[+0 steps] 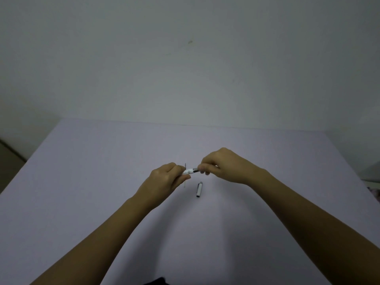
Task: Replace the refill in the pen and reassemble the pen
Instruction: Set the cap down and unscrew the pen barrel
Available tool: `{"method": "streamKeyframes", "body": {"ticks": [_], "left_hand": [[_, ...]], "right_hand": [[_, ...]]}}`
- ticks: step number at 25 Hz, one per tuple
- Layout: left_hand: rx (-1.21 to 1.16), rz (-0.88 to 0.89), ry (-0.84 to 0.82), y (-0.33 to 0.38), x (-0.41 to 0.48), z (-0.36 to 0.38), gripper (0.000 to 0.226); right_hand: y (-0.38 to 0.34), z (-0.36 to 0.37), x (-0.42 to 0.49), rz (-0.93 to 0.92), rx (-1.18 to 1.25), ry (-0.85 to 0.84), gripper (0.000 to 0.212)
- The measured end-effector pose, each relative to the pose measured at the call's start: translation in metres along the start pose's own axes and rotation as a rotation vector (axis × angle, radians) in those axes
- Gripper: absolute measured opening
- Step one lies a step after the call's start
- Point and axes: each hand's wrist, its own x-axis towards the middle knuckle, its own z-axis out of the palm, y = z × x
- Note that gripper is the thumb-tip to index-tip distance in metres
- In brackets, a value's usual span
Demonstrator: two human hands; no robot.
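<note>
Nearest, two bare forearms reach up from the lower edge over a pale lilac table (82, 182). Just on the near side of the right fingers one pen cap (199, 189) lies alone on the table, white with a dark band at each end, its long axis running almost straight away from the person, tilted slightly right at the far end. It touches neither hand.

Beyond it, the left hand (164, 179) is curled closed around the white pen barrel (189, 171), thumb and forefinger pinching it. The barrel's long axis runs left to right, rising slightly toward the right, and its dark metallic end points into the right fingers. The right hand (222, 165) has its fingertips closed on that dark end; whether this is a separate front section or part of the barrel cannot be told.

Beside the left fingertips one thin refill (185, 177) shows as a pale sliver running near to far, its ends sticking out below and above the fingers; whether it is held or lying on the table is unclear.

Count: one barrel, one cap, one refill visible.

Farthest is a plain grey wall (185, 58).
</note>
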Motion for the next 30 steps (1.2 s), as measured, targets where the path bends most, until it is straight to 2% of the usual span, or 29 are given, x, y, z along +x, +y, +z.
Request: {"method": "streamKeyframes", "body": {"ticks": [3, 9, 13, 18, 22, 24, 28, 30], "left_hand": [[-0.009, -0.001, 0.001, 0.0006, 0.0002, 0.0002, 0.05], [-0.023, -0.011, 0.0, 0.0003, 0.0013, 0.0008, 0.05], [-0.022, -0.004, 0.005, 0.0006, 0.001, 0.0004, 0.052], [-0.063, -0.019, 0.022, 0.0016, 0.0007, -0.0011, 0.047], [-0.107, -0.037, 0.031, 0.0039, 0.0016, -0.0025, 0.048], [-0.125, -0.037, 0.032, 0.0047, 0.0026, -0.0035, 0.048], [-0.132, -0.04, 0.024, 0.0033, 0.0029, -0.0052, 0.049], [-0.136, -0.044, 0.016, 0.0027, 0.0024, -0.005, 0.048]], "right_hand": [[0.0007, -0.0026, -0.002, -0.07, 0.049, 0.035, 0.008], [0.0008, 0.0012, 0.0009, 0.015, 0.002, 0.017, 0.034], [0.0009, -0.0034, -0.002, -0.041, 0.12, 0.068, 0.013], [0.0008, -0.0046, -0.0003, 0.042, 0.036, -0.035, 0.026], [-0.0011, -0.0034, -0.0016, -0.055, 0.098, 0.061, 0.009], [-0.0028, -0.0037, -0.0025, -0.045, 0.104, 0.08, 0.019], [-0.0049, -0.0024, -0.0013, 0.079, 0.104, 0.014, 0.032], [-0.0032, -0.0012, -0.0006, 0.039, 0.137, 0.058, 0.02]]}}
